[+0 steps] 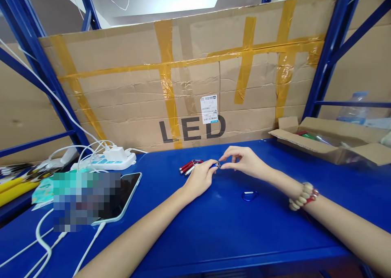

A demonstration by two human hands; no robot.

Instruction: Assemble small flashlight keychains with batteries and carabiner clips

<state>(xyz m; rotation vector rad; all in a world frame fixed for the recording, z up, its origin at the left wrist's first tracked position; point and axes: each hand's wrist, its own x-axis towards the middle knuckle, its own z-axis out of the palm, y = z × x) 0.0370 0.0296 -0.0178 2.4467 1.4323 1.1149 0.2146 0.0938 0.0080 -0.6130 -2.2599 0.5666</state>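
Over the middle of the blue table, my left hand (200, 177) pinches a small metal ring (218, 164) between thumb and fingers. My right hand (242, 160) is just right of the ring, its thumb and forefinger apart with a gap between them; whether a fingertip touches the ring I cannot tell. Partly hidden behind my left hand lie red metal tubes (187, 166) like small penlights, together with a silver tube (190, 171). A blue carabiner (249, 195) rests on the table below my right hand.
A phone (130, 192) and a white power strip (122, 162) with cables occupy the left side. An open cardboard box (332, 147) with small items stands at the right. Behind the table (214, 233) rises a taped cardboard panel (131, 103) between blue rack posts.
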